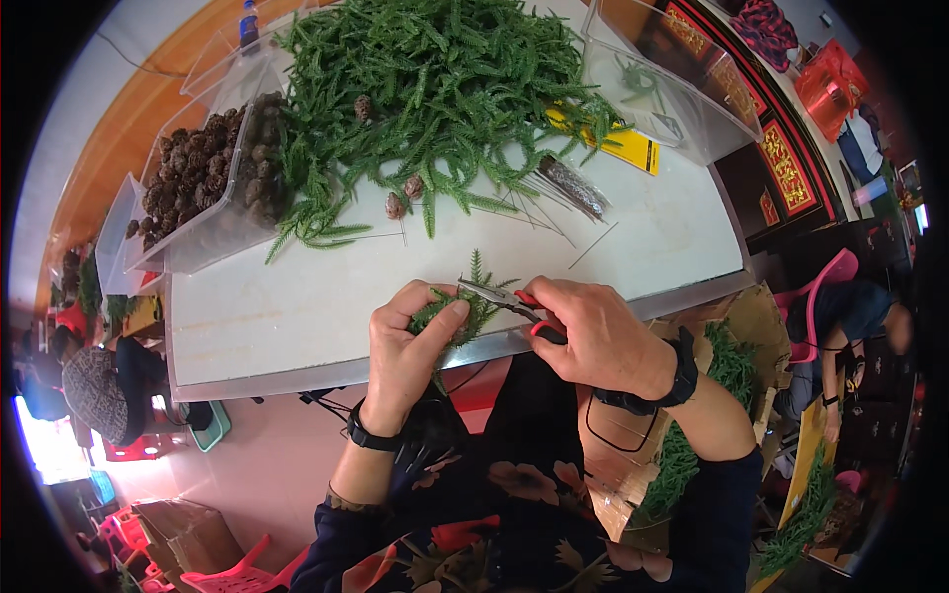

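the biggest thing here is the white table (pixel 297 306), and much of its far side is buried under a heap of greenery (pixel 425 89). a clear bin (pixel 213 242) loaded with pinecones (pixel 203 163) is parked at the left, and a yellow packet (pixel 633 148) is partly covered by the heap's right edge.

both hands are occupied over the near edge: red-and-black pliers (pixel 510 300) are gripped in the right hand (pixel 603 331), and a green sprig (pixel 476 316) is pinched between thumb and fingers of the left hand (pixel 413 336). so the sprig sits between the two, touching the left fingertips, with the plier nose reaching over it from the right.

step-wise, it looks like plier work on the sprig, maybe some twisting or cinching. for the next move, a steady left pinch and a controlled squeeze would probably be called for, with fingertips kept clear of the bite. whether anything is caught in the nose can't be told, too tiny.

smallest of all, some thin wires (pixel 593 245) are scattered beyond the hands.
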Demonstrator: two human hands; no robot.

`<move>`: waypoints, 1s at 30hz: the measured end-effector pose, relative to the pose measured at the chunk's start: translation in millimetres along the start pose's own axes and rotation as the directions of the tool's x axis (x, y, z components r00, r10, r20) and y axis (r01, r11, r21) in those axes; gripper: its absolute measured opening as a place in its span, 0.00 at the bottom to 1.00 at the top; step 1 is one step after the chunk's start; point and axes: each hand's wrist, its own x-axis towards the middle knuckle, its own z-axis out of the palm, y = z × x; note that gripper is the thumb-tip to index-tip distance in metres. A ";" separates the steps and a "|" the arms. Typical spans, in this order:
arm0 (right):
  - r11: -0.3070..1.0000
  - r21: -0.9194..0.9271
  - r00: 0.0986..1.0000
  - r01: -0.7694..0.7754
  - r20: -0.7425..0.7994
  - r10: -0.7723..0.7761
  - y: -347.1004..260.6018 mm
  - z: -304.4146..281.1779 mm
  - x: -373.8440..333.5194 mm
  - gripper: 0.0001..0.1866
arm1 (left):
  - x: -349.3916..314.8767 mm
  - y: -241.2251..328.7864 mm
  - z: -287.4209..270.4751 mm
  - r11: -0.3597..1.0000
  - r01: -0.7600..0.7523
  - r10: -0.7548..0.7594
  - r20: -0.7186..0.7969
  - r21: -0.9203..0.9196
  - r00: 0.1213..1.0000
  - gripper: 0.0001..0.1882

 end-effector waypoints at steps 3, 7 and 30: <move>0.995 -0.103 0.999 -0.001 -0.043 -0.003 -3.6 0.1 -1.7 0.16 | -0.3 0.8 3.6 1.000 -0.001 0.001 -0.010 -0.010 1.000 0.06; 0.965 -0.264 0.994 -0.008 -0.106 -0.021 -7.4 -2.0 -2.7 0.18 | -0.4 2.6 7.9 0.976 0.093 -0.101 -0.032 -0.196 0.994 0.05; 0.392 -0.919 0.909 -0.044 -0.199 -0.365 -18.7 -3.7 -5.2 0.29 | 0.5 -4.6 11.8 0.863 0.261 -0.264 0.055 -0.432 0.963 0.02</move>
